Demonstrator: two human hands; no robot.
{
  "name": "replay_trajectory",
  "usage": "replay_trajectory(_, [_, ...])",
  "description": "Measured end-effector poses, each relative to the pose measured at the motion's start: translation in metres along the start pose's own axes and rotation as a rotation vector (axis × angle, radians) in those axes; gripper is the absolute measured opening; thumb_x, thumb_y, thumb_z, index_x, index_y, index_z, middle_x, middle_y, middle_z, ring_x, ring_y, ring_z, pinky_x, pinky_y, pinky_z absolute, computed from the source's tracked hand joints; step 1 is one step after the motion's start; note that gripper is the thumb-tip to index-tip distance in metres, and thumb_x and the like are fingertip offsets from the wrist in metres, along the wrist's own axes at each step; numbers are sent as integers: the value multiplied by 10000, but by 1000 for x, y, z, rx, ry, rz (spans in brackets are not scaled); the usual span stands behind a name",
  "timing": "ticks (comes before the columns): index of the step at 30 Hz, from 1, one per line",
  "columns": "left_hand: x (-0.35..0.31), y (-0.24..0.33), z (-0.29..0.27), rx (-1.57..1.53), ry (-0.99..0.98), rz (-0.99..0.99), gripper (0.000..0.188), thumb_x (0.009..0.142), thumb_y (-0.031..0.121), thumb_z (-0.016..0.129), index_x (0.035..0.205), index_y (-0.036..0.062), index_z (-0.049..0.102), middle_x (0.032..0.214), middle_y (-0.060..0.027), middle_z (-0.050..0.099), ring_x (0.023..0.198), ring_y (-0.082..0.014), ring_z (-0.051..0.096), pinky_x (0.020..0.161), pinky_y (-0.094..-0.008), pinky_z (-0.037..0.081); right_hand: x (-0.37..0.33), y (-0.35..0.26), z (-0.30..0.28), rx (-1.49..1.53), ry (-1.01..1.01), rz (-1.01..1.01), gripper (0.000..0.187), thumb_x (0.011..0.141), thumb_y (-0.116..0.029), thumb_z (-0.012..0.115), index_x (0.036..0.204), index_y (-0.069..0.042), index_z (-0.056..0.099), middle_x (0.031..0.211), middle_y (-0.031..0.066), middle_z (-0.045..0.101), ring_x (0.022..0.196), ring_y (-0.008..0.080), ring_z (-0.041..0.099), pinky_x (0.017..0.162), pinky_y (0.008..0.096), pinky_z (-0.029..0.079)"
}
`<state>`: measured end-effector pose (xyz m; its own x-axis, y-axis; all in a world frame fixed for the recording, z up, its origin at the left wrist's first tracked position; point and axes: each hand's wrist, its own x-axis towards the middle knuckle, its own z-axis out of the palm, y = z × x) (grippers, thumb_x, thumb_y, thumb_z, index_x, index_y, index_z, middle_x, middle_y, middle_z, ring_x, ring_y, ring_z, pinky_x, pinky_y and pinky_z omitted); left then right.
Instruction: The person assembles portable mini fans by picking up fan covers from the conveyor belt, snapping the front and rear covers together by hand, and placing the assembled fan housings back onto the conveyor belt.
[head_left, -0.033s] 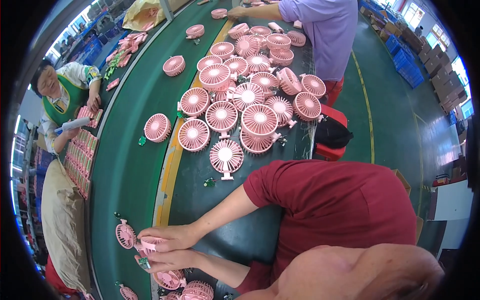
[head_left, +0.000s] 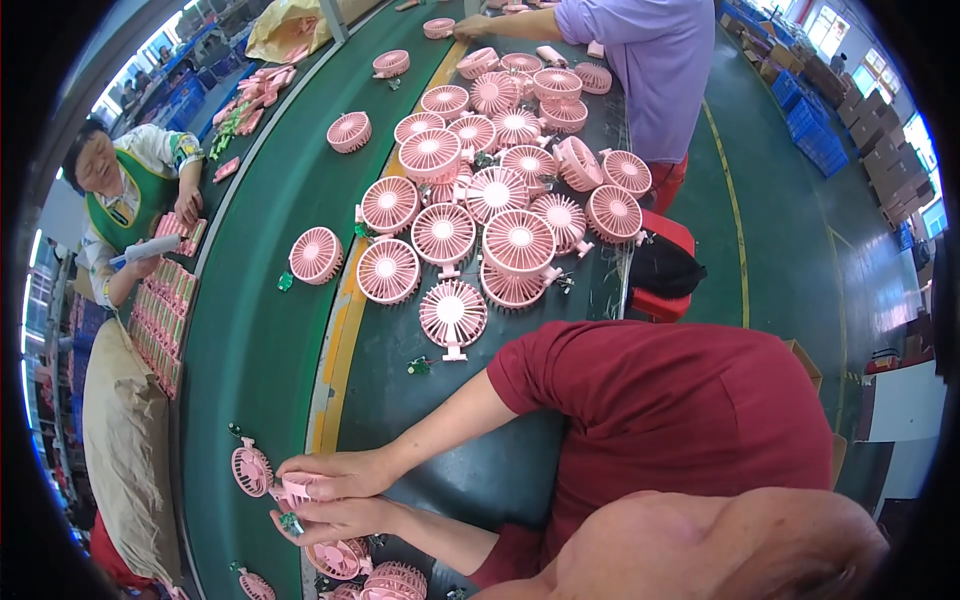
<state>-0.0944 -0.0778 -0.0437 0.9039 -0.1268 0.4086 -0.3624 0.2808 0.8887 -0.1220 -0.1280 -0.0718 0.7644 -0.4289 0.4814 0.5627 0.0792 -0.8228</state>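
Observation:
My right hand [head_left: 345,474], the upper of the two, is closed around a pink fan head [head_left: 300,488] over the belt's near edge. Just below it, my left hand [head_left: 345,519] has its fingers curled at the underside of the same fan head. A small green circuit board [head_left: 291,524] shows at the left fingers; its wire is too small to follow. Beside my fingertips on the belt lies another pink fan head [head_left: 251,471] with its blades showing. Under my left hand sits one more fan head [head_left: 338,558], partly covered by the hand.
A green conveyor belt [head_left: 235,370] runs along a yellow-edged worktable [head_left: 400,410]. Many pink fan heads [head_left: 443,232] are heaped there. Across the belt, a co-worker in a green apron [head_left: 130,200] handles pink parts beside a beige sack [head_left: 125,450]. Another person in a purple shirt [head_left: 665,70] works farther up.
The circuit board and my left fingers have shifted very slightly. Both hands stay at the fan head, and the heap has not moved.

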Motion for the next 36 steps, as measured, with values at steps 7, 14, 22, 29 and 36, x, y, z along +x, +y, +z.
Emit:
replay_trajectory(7, [9, -6, -4, 128, -24, -147, 452, 1013, 300, 424, 1335, -16, 385, 1245, -223, 504, 1092, -288, 574, 911, -377, 519, 7, 4, -11, -251, -17, 70, 600, 960, -443, 480, 1359, -10, 369, 1235, 214, 526, 1184, 331, 514, 981, 392, 415])
replay_trajectory(14, [7, -67, -24, 281, -277, -120, 508, 1013, 199, 473, 1429, -10, 271, 1371, -241, 456, 1243, -313, 486, 1031, -404, 412, 46, 15, -83, -883, 377, -61, 833, 755, -371, 752, 1417, -58, 355, 1363, 279, 395, 1241, 443, 418, 1039, 489, 378])
replay_trajectory(22, [-6, -83, -23, 311, -332, 23, 447, 981, 80, 472, 1397, -12, 336, 1325, -250, 499, 1194, -323, 537, 1006, -399, 435, 22, 21, -85, -1258, 300, 93, 756, 747, -168, 745, 1398, -113, 363, 1446, 214, 297, 1226, 401, 440, 1015, 475, 377])
replay_trajectory(29, [-14, -73, -17, 329, -347, 34, 418, 978, 58, 459, 1376, -21, 358, 1287, -257, 525, 1160, -332, 563, 982, -407, 455, 16, 12, -83, -1310, 261, 130, 596, 771, -174, 726, 1311, -113, 481, 1329, 131, 464, 1189, 320, 483, 1010, 452, 375])
replay_trajectory(36, [-8, -76, -17, 348, -377, 110, 398, 970, 43, 459, 1356, -14, 385, 1267, -251, 543, 1140, -329, 576, 965, -401, 467, 14, 17, -84, -1274, 298, 33, 425, 765, -170, 718, 1165, -93, 596, 1243, 111, 534, 1157, 294, 504, 994, 430, 384])
